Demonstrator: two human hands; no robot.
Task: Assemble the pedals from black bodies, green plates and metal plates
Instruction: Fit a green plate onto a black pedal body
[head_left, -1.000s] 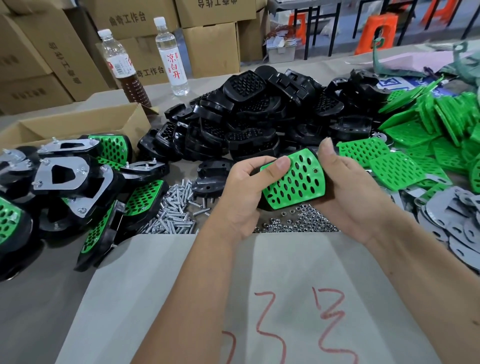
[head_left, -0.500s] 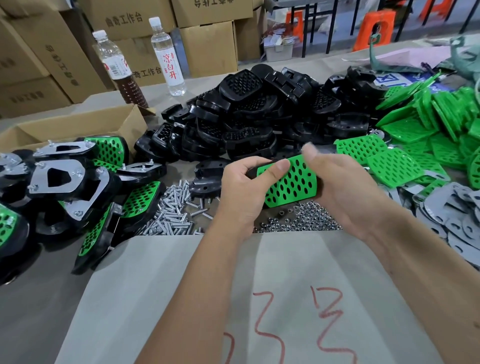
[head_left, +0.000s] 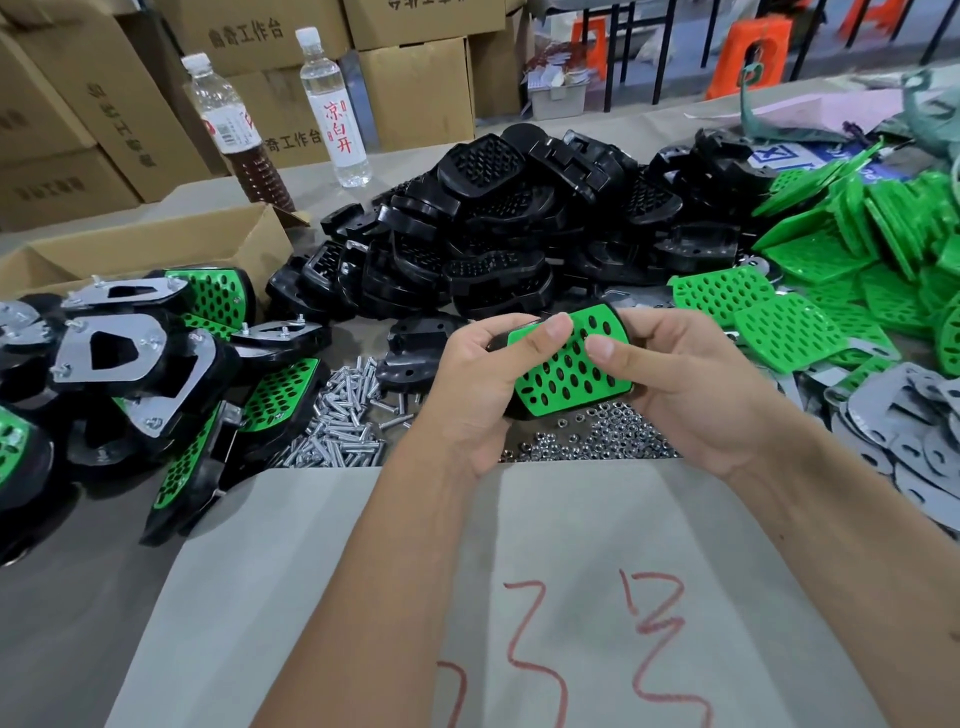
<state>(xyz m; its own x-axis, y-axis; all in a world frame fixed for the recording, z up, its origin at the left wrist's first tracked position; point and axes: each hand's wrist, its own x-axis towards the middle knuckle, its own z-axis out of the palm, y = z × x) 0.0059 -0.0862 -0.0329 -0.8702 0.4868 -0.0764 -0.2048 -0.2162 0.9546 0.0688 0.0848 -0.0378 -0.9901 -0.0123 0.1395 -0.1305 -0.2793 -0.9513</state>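
A perforated green plastic plate (head_left: 569, 358), seated on a black pedal body (head_left: 519, 410), is gripped by the left hand (head_left: 480, 384) and right hand (head_left: 691, 384) (thumbs on top) above loose silver nuts (head_left: 597, 441).

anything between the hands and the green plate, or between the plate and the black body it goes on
Nothing visible. The left hand and right hand both grip the green plate, thumbs pressed on its face, and it already sits directly on the black body.
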